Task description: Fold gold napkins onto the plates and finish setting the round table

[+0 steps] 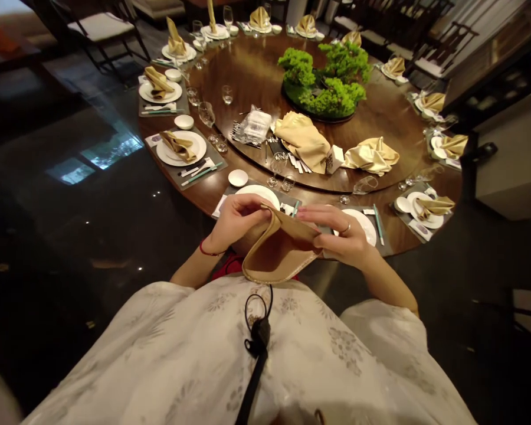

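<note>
I hold a folded gold cloth napkin in front of my chest, just short of the round wooden table. My left hand pinches its upper left edge, fingers curled closed; a red band circles that wrist. My right hand, with a ring on one finger, grips the napkin's right side, fingers pressed along the fold. Under my hands lie two white plates on grey placemats at the table's near edge.
Place settings with folded gold napkins ring the table. Loose gold napkins, a plastic packet and glasses lie on the inner turntable around a green plant centrepiece. Dark chairs stand beyond; glossy dark floor at left.
</note>
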A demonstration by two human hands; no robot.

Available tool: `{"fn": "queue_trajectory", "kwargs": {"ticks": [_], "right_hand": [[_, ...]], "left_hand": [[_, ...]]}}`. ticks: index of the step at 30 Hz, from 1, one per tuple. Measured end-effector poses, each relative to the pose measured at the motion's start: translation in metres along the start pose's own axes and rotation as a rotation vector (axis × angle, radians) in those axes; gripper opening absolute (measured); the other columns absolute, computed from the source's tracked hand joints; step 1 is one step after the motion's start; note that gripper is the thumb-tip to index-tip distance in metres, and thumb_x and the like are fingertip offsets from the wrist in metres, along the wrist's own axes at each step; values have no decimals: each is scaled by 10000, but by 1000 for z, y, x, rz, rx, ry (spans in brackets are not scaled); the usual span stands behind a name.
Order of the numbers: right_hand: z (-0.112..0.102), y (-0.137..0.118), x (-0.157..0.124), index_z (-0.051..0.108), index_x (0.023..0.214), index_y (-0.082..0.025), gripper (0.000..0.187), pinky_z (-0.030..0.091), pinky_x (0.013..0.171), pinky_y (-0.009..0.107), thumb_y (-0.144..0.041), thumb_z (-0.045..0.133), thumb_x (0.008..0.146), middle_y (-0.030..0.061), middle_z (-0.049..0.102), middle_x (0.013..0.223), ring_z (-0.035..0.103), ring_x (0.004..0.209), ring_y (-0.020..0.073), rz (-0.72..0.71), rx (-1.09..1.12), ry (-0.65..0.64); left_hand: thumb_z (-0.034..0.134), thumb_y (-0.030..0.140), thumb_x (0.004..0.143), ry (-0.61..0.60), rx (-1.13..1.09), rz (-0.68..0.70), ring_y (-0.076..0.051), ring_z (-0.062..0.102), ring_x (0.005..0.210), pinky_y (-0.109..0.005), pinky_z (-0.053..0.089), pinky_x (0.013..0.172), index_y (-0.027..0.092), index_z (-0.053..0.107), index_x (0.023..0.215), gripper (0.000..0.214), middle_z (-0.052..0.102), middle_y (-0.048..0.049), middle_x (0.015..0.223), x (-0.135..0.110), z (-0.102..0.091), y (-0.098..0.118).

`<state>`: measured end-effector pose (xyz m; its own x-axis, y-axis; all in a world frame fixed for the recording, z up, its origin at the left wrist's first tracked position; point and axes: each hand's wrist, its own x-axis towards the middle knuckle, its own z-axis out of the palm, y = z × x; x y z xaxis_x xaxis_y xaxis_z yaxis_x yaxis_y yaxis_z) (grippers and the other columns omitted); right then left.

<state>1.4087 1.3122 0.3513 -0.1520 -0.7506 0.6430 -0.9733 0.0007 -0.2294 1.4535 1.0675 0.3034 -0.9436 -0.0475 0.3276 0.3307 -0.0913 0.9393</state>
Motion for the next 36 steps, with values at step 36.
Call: {"fn": "queue_trajectory", "kwargs": {"ticks": [36], "right_hand": [[-168,185,-258,646,1122,-240,206,567,940,355,-304,654,927,98,683,1155,671,1104,203,761,-15,309]], "left_hand": [[930,327,664,55,262,249,-106,609,736,-241,475,637,209,790,741,198,668,-9,788,141,168,-159]]}}
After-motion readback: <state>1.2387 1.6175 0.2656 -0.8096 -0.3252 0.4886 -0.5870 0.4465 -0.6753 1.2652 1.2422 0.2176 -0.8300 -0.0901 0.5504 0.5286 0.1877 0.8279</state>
